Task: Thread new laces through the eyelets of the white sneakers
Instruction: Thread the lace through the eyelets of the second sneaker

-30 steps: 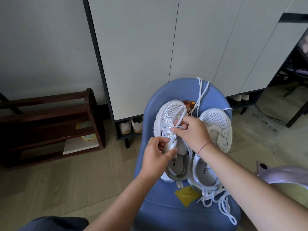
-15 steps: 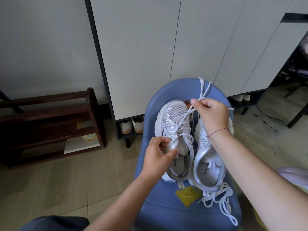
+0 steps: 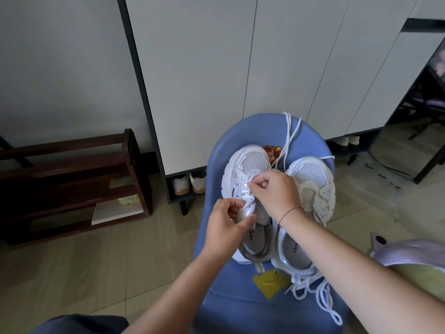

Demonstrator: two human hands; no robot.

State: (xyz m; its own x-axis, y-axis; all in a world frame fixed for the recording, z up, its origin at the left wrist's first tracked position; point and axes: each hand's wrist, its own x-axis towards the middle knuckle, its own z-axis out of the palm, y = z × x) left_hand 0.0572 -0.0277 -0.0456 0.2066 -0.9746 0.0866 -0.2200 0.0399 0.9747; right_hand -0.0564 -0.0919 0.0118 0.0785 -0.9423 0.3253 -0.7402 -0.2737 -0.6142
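Two white sneakers lie side by side on a blue chair seat, toes pointing away from me. My left hand grips the silver side of the left sneaker near its tongue. My right hand hovers over that shoe's eyelet rows and pinches the white lace, whose free ends trail up over the chair's far edge. The right sneaker lies partly under my right forearm. Loose white lace is bunched behind its heel.
A yellow tag lies on the seat by the heels. A white cabinet stands behind the chair, with shoes under it. A dark wooden rack stands at left. A purple object sits at right.
My right hand pulled the lace up and away from the left sneaker, then came back down onto the eyelets. My left hand has kept its hold on the shoe.
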